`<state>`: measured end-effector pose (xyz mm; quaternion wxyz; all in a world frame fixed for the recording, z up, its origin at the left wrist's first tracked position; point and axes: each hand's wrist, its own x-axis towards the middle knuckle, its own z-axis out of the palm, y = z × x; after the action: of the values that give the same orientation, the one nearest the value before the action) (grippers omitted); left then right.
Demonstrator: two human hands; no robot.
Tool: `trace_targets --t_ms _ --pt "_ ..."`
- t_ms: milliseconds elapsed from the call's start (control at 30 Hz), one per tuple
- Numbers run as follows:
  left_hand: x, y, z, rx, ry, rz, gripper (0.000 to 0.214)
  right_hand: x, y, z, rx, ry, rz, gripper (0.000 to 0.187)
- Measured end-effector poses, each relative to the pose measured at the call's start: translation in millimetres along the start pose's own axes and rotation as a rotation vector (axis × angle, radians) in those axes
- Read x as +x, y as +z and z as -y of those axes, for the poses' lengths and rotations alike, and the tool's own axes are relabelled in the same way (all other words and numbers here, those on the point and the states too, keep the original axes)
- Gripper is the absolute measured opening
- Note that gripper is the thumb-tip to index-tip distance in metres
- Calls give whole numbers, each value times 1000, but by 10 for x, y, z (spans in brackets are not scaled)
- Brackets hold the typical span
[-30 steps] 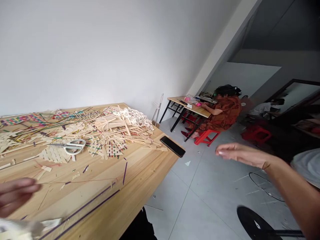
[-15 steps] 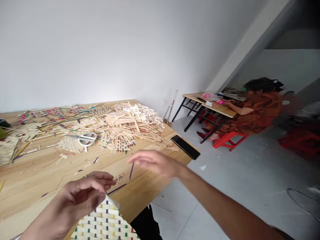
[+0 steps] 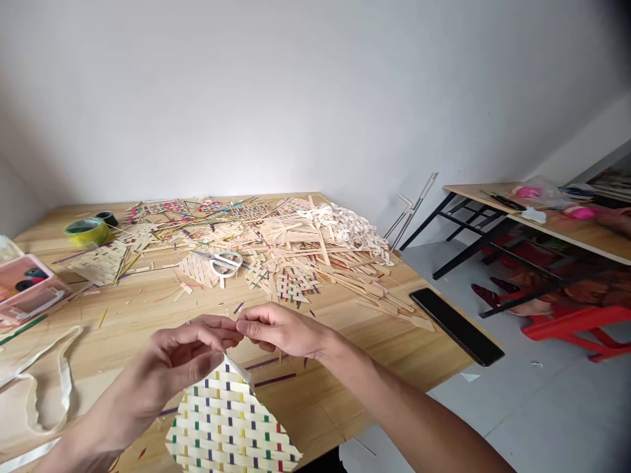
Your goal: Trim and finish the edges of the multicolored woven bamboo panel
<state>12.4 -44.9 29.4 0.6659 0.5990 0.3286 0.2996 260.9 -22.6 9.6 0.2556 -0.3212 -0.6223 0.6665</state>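
A cream woven mat (image 3: 229, 427) with small coloured squares stands tilted above the near edge of the wooden table (image 3: 148, 315). My left hand (image 3: 182, 361) pinches its top corner with curled fingers. My right hand (image 3: 280, 328) meets the left at that corner, fingertips pressed together; whatever thin thing they pinch is too small to make out. Purple strips (image 3: 269, 380) lie on the table just under my hands.
A heap of pale strips and woven scraps (image 3: 276, 249) covers the table's far half, with white scissors (image 3: 221, 261) on it. A black phone (image 3: 456, 325) lies at the right edge. Tape rolls (image 3: 89, 231) and a pink box (image 3: 27, 286) sit left. Another table (image 3: 542, 223) and red stool (image 3: 576, 325) stand right.
The view has swung left onto the table. My right hand came in from the right and joined my left at the mat's top corner. The mat rose into view.
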Motion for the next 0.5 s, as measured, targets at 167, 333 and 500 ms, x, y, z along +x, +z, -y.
trace_targets --t_ms 167,333,500 --pt "12 -103 24 -58 -10 -82 11 202 -16 -60 -7 -63 -31 43" --pt "16 -215 28 -2 -9 -228 15 241 -105 -1 -83 -83 -95 42" --pt "8 -275 206 41 -200 -197 26 126 -62 211 -381 -185 -289 22"
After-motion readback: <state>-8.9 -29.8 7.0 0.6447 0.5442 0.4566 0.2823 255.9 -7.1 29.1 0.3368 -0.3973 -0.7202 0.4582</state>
